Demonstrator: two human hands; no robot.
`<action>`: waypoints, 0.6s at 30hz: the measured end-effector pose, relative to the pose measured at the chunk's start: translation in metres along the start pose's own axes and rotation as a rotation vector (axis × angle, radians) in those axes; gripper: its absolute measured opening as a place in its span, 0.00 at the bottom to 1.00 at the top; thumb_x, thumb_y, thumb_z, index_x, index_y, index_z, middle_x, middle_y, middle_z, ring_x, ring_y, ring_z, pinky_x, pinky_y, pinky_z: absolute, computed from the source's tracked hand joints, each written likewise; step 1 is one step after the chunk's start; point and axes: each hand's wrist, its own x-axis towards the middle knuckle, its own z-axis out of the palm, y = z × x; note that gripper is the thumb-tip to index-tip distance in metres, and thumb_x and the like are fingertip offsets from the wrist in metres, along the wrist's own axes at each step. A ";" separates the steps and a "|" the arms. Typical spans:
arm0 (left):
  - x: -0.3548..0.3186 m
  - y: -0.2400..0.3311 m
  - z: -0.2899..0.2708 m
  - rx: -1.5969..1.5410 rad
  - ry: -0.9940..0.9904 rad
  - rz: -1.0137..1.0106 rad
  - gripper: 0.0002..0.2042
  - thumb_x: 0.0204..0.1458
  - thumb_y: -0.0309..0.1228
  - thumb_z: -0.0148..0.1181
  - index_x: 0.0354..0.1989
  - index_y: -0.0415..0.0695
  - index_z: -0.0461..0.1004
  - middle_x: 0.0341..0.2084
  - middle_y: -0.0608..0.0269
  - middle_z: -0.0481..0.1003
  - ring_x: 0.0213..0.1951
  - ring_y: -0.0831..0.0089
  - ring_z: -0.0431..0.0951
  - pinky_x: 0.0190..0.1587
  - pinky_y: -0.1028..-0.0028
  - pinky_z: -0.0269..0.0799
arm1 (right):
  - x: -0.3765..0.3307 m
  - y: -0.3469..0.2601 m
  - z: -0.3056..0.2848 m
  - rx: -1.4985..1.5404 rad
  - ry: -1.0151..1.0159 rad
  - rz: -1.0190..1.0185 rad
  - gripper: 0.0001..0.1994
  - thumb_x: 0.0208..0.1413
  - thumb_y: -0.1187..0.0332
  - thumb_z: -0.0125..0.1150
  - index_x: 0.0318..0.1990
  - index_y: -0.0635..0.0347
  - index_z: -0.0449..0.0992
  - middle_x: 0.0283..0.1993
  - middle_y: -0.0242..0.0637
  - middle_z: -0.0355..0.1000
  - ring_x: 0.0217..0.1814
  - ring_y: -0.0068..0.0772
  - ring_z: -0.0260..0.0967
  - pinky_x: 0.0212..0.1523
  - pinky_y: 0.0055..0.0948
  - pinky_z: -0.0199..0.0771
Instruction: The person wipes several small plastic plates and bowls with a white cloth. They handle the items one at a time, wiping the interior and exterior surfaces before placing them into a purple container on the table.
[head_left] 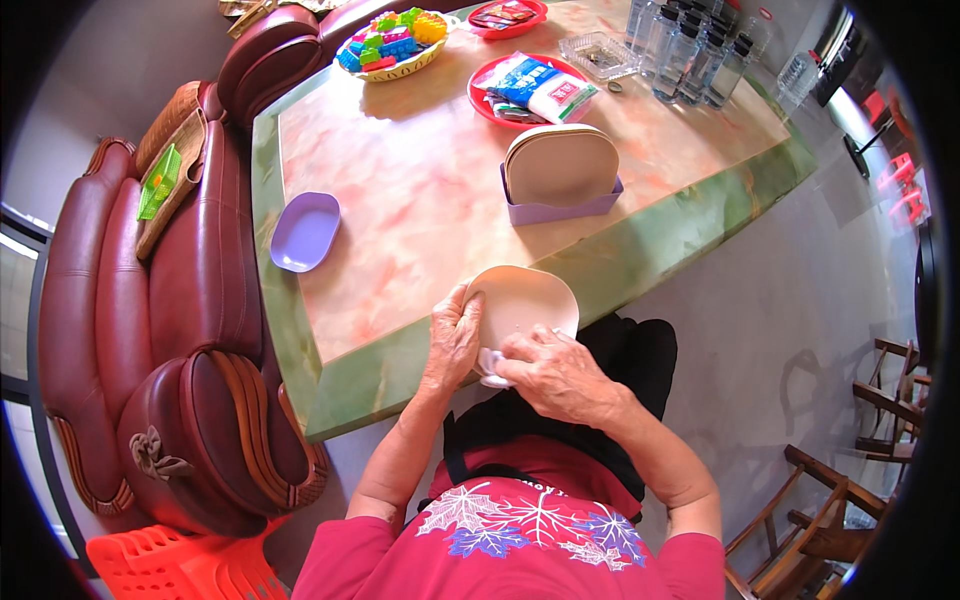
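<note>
My left hand (457, 335) grips the left edge of a beige plate (525, 295), its thumb lying on the plate's face. The plate is tilted toward me over the table's near edge. My right hand (560, 372) is closed on a white cloth (493, 369), pressed against the lower part of the plate. Beyond the plate, a purple holder (565, 211) carries several beige plates (563, 168) standing on edge. To the left, a purple plate (306, 232) lies flat on the table.
The marble-patterned table (400, 200) has a green border. Toward its far side are a basket of toy blocks (400, 68), a red bowl with packets (484, 108), a clear tray (600, 55) and several dark-capped bottles (677, 62). A maroon sofa (190, 300) borders the left.
</note>
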 end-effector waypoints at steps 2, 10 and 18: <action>0.000 -0.001 0.002 0.011 0.003 0.018 0.13 0.63 0.29 0.49 0.51 0.37 0.73 0.36 0.67 0.77 0.36 0.84 0.73 0.40 0.79 0.71 | -0.014 0.006 -0.013 -0.090 -0.067 0.011 0.07 0.47 0.70 0.57 0.34 0.55 0.78 0.37 0.38 0.69 0.43 0.41 0.69 0.42 0.38 0.72; 0.000 -0.002 0.004 0.059 0.006 0.050 0.13 0.63 0.30 0.50 0.52 0.37 0.73 0.35 0.68 0.78 0.35 0.84 0.72 0.37 0.79 0.71 | 0.001 0.038 -0.015 -0.610 0.225 0.267 0.06 0.46 0.68 0.58 0.31 0.58 0.76 0.34 0.35 0.67 0.39 0.36 0.67 0.36 0.36 0.70; 0.001 0.007 0.002 0.177 0.051 0.008 0.17 0.66 0.37 0.44 0.49 0.36 0.73 0.34 0.68 0.77 0.34 0.84 0.71 0.38 0.80 0.70 | 0.054 0.021 0.022 -0.645 0.373 0.245 0.07 0.48 0.67 0.58 0.34 0.58 0.76 0.35 0.35 0.68 0.40 0.33 0.68 0.33 0.34 0.69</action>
